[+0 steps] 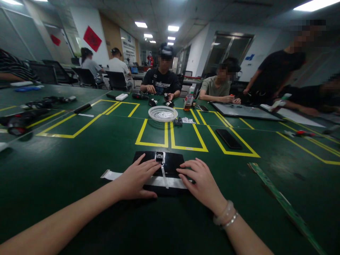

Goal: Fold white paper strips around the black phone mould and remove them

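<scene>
A flat black panel [172, 161] lies on the green table before me, with a small square black part [159, 157] in a pale frame near its far edge. A whitish ribbon cable [174, 182] runs across the panel and sticks out past its left side. From the square part, a narrow pale strip [164, 173] reaches down to the cable. My left hand [140, 177] rests flat over the panel's left half, fingers stretched out, fingertips near the square part. At the right edge, my right hand [199, 179] has its fingers apart and touches the panel and the cable's end.
A long green circuit board strip [284, 205] lies to my right. Beyond the panel are a white basket [163, 109], a black phone-like slab [228, 138] and yellow tape outlines. Dark tools [23, 118] lie at left. Several people sit across the table; a large dark panel [245, 111] is at right.
</scene>
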The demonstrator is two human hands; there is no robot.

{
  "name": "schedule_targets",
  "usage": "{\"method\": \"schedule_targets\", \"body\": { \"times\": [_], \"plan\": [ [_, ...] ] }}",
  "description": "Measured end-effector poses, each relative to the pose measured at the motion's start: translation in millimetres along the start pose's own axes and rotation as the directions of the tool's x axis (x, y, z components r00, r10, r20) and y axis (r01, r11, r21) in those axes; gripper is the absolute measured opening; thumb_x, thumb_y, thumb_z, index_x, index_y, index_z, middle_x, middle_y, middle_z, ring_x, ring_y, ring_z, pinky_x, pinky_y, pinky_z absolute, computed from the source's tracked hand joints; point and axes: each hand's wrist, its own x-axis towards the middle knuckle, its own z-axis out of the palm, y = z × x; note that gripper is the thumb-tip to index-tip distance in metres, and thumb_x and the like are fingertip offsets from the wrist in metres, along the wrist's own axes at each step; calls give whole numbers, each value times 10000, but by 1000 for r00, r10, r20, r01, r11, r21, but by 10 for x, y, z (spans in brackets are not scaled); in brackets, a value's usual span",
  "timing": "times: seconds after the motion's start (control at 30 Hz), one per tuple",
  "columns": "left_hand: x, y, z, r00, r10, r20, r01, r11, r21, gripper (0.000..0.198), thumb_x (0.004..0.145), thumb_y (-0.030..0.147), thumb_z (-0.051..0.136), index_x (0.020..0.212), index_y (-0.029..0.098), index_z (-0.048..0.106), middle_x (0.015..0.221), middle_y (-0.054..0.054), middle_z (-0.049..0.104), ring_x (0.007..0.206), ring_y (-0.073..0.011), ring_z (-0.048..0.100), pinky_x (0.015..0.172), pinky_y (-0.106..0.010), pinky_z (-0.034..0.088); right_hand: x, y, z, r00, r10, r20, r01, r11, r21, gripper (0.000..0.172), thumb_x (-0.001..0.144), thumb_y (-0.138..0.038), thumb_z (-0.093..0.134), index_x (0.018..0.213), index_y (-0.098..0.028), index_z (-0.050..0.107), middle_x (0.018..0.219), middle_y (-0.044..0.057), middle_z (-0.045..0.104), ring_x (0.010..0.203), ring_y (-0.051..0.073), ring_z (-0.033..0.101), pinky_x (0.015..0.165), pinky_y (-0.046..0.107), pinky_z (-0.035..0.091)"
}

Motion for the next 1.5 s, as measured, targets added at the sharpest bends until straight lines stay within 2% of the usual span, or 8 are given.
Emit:
{"method": "schedule_targets", "body": {
  "times": [0.23,0.4,0.5,0.73,0.87,1.0,1.3,1.5],
  "plan": [
    [-7,-97,-76,996,-51,-70,48,998,-41,759,772,616,736,1384,219,522,1374,-108,537,1271,-318,501,1211,-543,89,-4,29,-17,1000,20,-4,-20,1000,-11,221,931,-217,570,1095,-275,705,1095,48,702,1063,232,627,1042,541,402],
    [-151,-643,-175,946,-262,-189,269,963,9,653,783,591,712,1287,197,579,1317,-109,580,1269,-341,494,1185,-600,52,-6,46,9,1000,7,10,-7,1000,2,225,919,-193,582,1092,-268,704,1082,46,700,1045,220,631,1041,522,414],
    [-328,-1071,-291,814,-517,-265,528,849,-31,649,750,647,678,1208,189,638,1285,-101,605,1230,-365,516,1167,-605,101,-10,51,24,1000,6,16,-6,1000,6,229,916,-190,589,1098,-270,703,1079,45,700,1041,219,631,1042,519,417],
    [-1074,-1866,-449,342,-863,-372,856,449,-255,889,623,844,537,1111,117,695,1062,-187,687,1221,-487,471,908,-606,256,-10,45,24,1000,14,21,-15,999,33,229,917,-186,590,1100,-261,707,1061,52,704,1010,225,632,993,494,456],
    [-1509,-2226,-326,323,-842,-433,843,463,-272,726,584,793,593,851,131,723,923,-198,696,1360,-564,174,858,-665,61,-23,39,34,1000,11,29,-13,999,45,225,923,-185,584,1096,-261,707,1055,52,703,1005,227,625,970,484,464],
    [-1743,-2424,-212,247,-850,-465,896,383,-224,678,573,780,610,720,123,688,779,-229,665,1311,-603,226,782,-683,80,-25,41,43,999,16,30,-17,999,44,222,925,-188,583,1095,-258,707,1054,53,703,1007,231,625,982,500,455],
    [-1742,-2448,-214,338,-836,-432,859,462,-221,698,605,767,545,487,83,474,668,-153,629,1373,-556,76,779,-637,131,-3,13,9,999,7,37,-8,1000,23,230,914,-177,590,1091,-263,709,1041,43,707,999,219,634,972,489,471],
    [-1589,-2343,-411,799,-568,-198,507,813,-287,596,760,559,466,414,90,342,732,-154,651,1415,-458,129,845,-595,134,-3,-1,7,1000,-3,31,2,999,34,227,917,-182,587,1088,-263,712,1033,46,710,985,219,632,940,469,485]
  ]
}}
